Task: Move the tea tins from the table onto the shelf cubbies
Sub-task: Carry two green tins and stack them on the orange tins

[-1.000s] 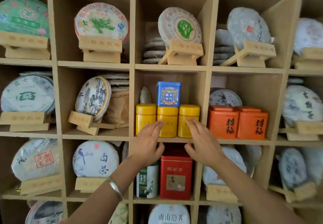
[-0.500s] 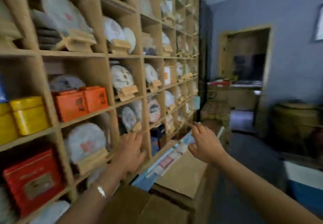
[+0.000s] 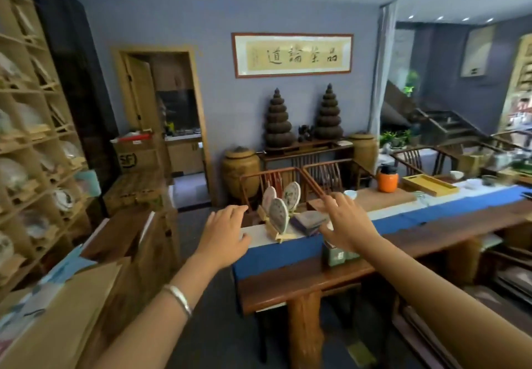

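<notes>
Both hands empty, fingers spread: left hand (image 3: 223, 234), right hand (image 3: 347, 223). Pale green tea tins (image 3: 335, 255) stand on the table (image 3: 311, 279) at the blue runner (image 3: 276, 253), partly hidden beneath the right hand. Displayed tea cakes (image 3: 278, 215) stand between the hands. Shelf cubbies (image 3: 34, 150) far left; cardboard boxes (image 3: 66, 311) beside them.

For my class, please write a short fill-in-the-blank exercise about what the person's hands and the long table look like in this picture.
1. Both hands, the left hand and the right hand, are open and hold ____.
2. The cloth runner along the wooden table is coloured ____.
3. The bracelet sits on the ____ wrist.
4. The small green tea tins stand just below the ____ hand.

Missing words: nothing; blue; left; right
</notes>
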### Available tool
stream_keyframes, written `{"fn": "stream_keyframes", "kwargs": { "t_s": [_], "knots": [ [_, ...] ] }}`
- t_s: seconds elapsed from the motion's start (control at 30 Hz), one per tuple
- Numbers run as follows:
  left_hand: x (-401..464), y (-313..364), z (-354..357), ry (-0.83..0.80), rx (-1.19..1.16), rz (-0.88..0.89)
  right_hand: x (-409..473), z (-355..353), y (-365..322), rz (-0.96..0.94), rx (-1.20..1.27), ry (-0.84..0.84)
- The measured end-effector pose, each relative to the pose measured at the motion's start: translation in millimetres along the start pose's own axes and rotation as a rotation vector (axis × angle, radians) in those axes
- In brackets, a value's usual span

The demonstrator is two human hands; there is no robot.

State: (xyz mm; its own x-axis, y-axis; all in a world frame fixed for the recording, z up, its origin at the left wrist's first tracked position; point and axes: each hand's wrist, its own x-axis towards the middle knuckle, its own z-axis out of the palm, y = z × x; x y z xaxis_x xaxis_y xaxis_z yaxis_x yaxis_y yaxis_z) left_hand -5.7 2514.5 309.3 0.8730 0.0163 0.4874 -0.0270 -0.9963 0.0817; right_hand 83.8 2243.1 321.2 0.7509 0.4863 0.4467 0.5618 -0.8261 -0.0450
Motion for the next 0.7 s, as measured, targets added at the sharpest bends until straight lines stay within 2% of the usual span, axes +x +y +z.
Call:
{"fn": "stream_keyframes", "kwargs": {
  "t_s": [0.17,0.27,0.43,0.7],
  "knots": [
    [85,79,80,-0.083,-0.073,0.035,1,17,133,0.119,-0.036,-0.086],
    [121,107,121,-0.129,-0.126,0.042,19,27,189,0.138,-0.021,-0.085],
    [162,120,180,-0.235,-0.211,-0.013,51,73,233,0.092,0.031,-0.166],
    [240,105,290,-0.389,-0.294,-0.015,124,174,288,0.066,0.062,-0.304]
  ]
}}
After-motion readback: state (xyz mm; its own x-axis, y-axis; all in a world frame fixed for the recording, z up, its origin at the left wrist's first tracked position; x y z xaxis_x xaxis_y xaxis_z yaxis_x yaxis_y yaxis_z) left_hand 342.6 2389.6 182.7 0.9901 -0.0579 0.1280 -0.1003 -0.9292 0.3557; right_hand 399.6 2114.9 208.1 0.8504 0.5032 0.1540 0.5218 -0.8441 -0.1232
